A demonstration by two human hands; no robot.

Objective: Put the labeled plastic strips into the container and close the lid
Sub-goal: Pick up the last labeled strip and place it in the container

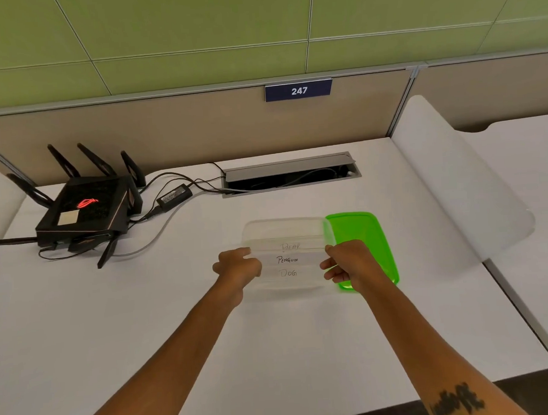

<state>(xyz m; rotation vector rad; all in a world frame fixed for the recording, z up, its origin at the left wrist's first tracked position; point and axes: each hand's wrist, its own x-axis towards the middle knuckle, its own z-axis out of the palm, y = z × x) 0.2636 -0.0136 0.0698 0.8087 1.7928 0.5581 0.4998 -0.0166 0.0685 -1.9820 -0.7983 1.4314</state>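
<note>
A clear plastic container (285, 227) stands open on the white desk. Inside it lie two labeled strips, reading "Bear" (290, 246) and "Dog" (288, 273). Between them a third strip reading "Penguin" (287, 259) is held flat over the container. My left hand (237, 268) pinches its left end and my right hand (345, 262) pinches its right end. The green lid (367, 231) lies flat on the desk, touching the container's right side and partly hidden behind my right hand.
A black router (82, 211) with antennas and its power brick (174, 196) and cables sit at the back left. An open cable tray (291, 174) is set into the desk behind the container. A white divider panel (455, 182) stands to the right.
</note>
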